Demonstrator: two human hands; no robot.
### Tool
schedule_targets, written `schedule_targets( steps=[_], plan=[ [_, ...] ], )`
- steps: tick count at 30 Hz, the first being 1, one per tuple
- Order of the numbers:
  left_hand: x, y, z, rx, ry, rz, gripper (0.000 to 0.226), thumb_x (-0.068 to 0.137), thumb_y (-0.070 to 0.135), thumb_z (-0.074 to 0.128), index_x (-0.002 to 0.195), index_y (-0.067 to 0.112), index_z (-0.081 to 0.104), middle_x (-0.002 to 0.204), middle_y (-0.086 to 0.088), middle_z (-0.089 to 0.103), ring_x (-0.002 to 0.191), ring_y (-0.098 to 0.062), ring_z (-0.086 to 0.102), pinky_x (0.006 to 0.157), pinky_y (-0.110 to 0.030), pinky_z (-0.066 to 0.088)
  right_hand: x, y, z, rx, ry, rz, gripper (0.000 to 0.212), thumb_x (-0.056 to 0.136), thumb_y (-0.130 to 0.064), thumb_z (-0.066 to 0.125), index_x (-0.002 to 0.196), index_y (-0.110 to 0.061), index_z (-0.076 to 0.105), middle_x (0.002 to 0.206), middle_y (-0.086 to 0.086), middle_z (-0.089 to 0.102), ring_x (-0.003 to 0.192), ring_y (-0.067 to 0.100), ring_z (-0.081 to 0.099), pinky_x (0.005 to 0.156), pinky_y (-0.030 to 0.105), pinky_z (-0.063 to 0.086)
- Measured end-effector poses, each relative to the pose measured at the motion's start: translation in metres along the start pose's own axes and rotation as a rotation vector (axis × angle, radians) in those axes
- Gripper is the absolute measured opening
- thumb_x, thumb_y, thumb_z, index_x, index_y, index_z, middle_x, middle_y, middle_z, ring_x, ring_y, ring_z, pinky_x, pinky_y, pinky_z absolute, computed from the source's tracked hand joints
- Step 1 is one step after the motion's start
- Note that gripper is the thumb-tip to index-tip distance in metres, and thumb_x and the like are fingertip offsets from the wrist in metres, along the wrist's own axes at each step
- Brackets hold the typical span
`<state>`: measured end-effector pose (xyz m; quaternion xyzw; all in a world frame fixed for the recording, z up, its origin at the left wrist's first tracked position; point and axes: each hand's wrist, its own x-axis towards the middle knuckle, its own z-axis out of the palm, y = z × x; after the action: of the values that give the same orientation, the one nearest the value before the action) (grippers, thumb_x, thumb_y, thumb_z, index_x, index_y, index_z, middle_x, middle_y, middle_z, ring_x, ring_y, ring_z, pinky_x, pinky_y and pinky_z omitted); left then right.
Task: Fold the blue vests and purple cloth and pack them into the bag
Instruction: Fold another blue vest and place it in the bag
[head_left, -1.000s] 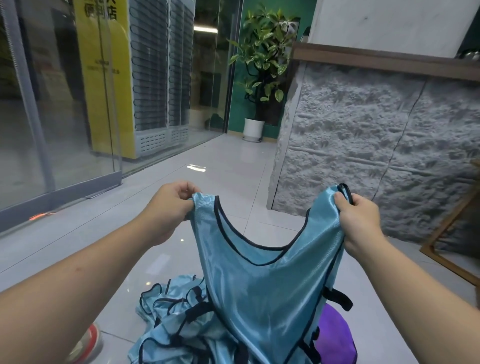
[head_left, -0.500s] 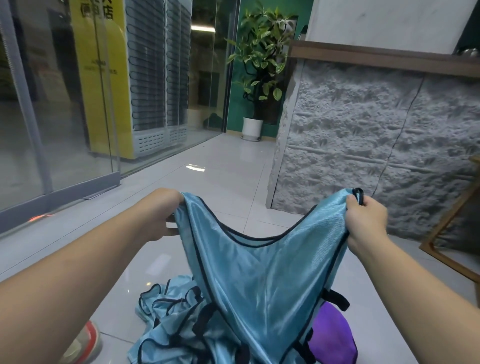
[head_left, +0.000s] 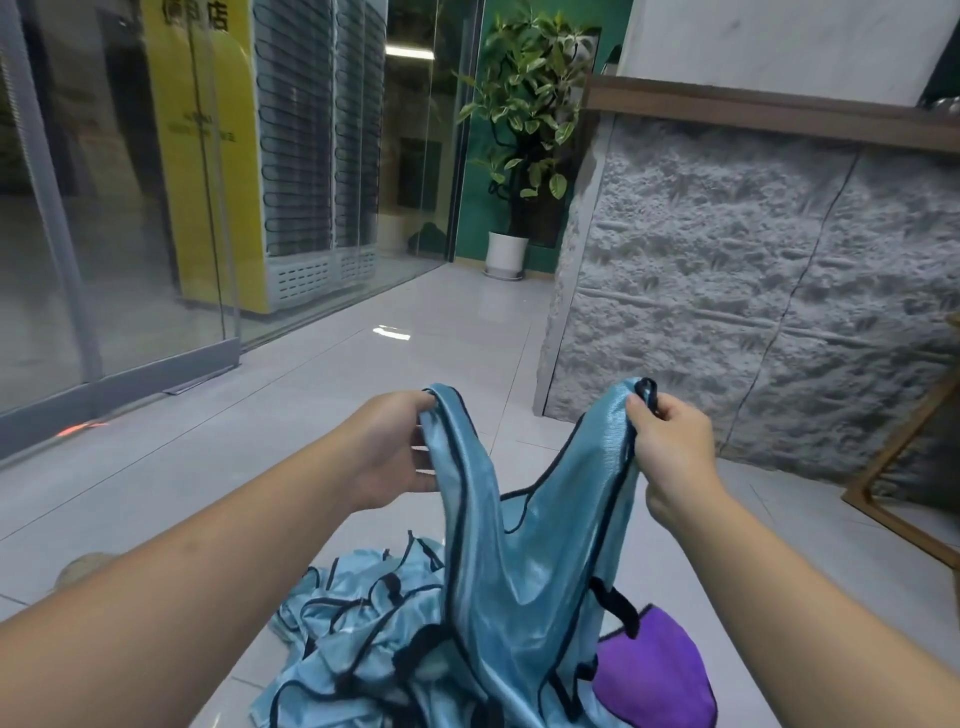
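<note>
The right hand (head_left: 670, 441) pinches one shoulder strap of the raised blue vest (head_left: 524, 561) between thumb and curled fingers (head_left: 641, 410), with the strap's black-trimmed tip poking up above them. The left hand (head_left: 389, 447) holds the other strap at its top; its thumb and forefinger seem to nip the cloth, while the remaining fingers are loosely spread behind it, so how firm that hold is I cannot tell. The two straps stand near each other, with the dipping neckline between them, and the hands are level and about equally close to the vest. From the fingers the garment hangs straight down, its long axis vertical, and its lower end meets the heap below. Judging by this, the next move is to bring strap to strap so the vest halves along that vertical line.

The vest is a glossy light blue fabric edged in black binding, with short black side bands low on its right edge; it looks thin and slippery.

Beneath it, a pile of blue vests (head_left: 358, 639) lies crumpled on the tiled floor (head_left: 311, 415), and the purple cloth (head_left: 654, 680) sits just right of the hanging vest, touching it. No bag is in view.
</note>
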<state>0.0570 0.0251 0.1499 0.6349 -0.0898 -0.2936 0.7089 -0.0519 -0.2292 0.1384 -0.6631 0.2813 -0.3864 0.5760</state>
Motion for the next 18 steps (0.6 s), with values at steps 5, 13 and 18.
schedule_targets(
  steps=[5, 13, 18],
  plan=[
    [-0.005, -0.005, 0.027, 0.019, -0.011, 0.048, 0.029, 0.108, 0.019, 0.045, 0.110, 0.000, 0.066, 0.095, -0.020, 0.068, 0.082, -0.036, 0.068, 0.077, -0.050, 0.064, -0.034, -0.012, 0.027, -0.029, -0.142, -0.059, 0.019, 0.103, -0.017, 0.064, 0.088, -0.014, 0.075, 0.080, 0.008, 0.072, 0.074, 0.019, 0.059, 0.071, 0.037, 0.048],
    [-0.014, -0.012, 0.056, 0.231, -0.084, 0.205, 0.042, 0.102, 0.042, 0.051, 0.111, 0.009, 0.075, 0.103, -0.014, 0.078, 0.092, -0.033, 0.073, 0.101, -0.056, 0.054, -0.081, -0.016, 0.060, -0.189, -0.399, -0.157, 0.019, 0.090, -0.027, 0.060, 0.089, -0.016, 0.076, 0.088, 0.017, 0.076, 0.088, 0.045, 0.072, 0.083, 0.061, 0.060],
    [-0.023, -0.006, 0.067, 0.291, -0.156, 0.224, 0.042, 0.107, 0.051, 0.042, 0.112, 0.016, 0.065, 0.086, 0.001, 0.074, 0.062, -0.005, 0.065, 0.065, -0.023, 0.051, -0.088, -0.023, 0.055, -0.326, -0.473, -0.272, 0.025, 0.075, -0.010, 0.064, 0.096, -0.020, 0.074, 0.080, 0.004, 0.075, 0.078, 0.027, 0.073, 0.072, 0.049, 0.062]
  ],
)
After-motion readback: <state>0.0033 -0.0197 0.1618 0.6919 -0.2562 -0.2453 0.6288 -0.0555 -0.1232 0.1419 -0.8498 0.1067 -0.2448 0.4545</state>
